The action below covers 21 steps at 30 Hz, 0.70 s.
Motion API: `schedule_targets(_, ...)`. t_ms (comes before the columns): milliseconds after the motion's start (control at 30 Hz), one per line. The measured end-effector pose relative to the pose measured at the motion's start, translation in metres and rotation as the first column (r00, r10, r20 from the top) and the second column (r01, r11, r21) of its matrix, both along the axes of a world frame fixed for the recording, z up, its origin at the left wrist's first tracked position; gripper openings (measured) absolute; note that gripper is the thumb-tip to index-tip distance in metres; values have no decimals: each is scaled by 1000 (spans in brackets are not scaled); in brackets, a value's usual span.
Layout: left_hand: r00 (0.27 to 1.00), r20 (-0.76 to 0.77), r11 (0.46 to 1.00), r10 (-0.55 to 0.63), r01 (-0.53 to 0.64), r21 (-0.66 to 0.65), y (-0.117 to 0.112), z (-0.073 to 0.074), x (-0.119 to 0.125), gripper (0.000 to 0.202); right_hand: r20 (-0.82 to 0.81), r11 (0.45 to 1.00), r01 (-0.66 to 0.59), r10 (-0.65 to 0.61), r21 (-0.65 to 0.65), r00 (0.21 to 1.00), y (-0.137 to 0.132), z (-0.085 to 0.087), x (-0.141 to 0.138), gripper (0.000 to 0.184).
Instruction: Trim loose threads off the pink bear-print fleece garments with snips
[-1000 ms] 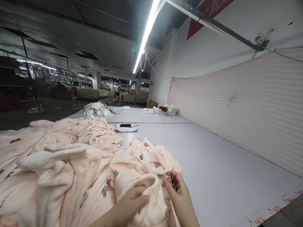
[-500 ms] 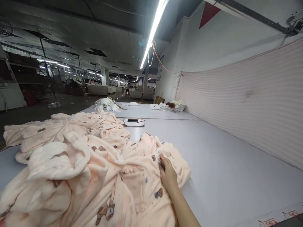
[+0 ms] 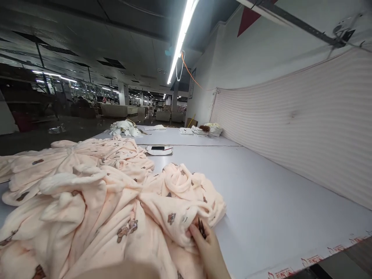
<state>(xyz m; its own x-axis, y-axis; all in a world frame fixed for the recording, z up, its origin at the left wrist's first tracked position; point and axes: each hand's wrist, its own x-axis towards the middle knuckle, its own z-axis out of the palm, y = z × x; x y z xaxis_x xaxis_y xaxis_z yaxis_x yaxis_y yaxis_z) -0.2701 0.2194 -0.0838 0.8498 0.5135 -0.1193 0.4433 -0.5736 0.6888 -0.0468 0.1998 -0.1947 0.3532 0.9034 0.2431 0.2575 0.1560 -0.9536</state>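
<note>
A big heap of pale pink fleece garments [image 3: 95,193] printed with small brown bears covers the near left of a long white table [image 3: 261,193]. My right hand [image 3: 207,250] rests at the heap's near right edge, fingers closed on a small dark thread clipper [image 3: 201,228] and touching the fleece. My left forearm [image 3: 116,271] shows blurred along the bottom edge under the fabric; its hand and fingers are hidden.
A phone on a white pad [image 3: 158,149] lies beyond the heap. Farther back are a white cloth bundle [image 3: 123,128] and stacks of folded pieces [image 3: 207,130]. A striped pink sheet [image 3: 305,128] hangs along the right side. The table's near edge [image 3: 319,257] carries printed tape.
My right hand drew back from the garment's label toward me, along the heap's near edge. The fleece has been shifted and folded over. The camera swung slightly.
</note>
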Motion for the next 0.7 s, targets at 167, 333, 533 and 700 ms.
schedule_targets(167, 989, 85, 915, 122, -145, 377, 39, -3, 69, 29, -213, 999, -4, 12, 39, 977, -23, -21, -14, 31)
schedule_targets(333, 996, -12, 852, 90, -71, 519, 28, -47, 100, 10, -121, 919, 393, -389, 13, 913, -33, -24, 16, 32)
schedule_targets(533, 996, -32, 784, -85, 87, 614, 18, -64, 90, 19, -415, 961, 273, -264, -39, 871, -11, -13, 42, 36)
schedule_targets(700, 999, 39, 835, 23, -41, 549, 18, -83, 93, 34, -669, 994, 111, -70, 20, 740, -11, 1, 29, 30)
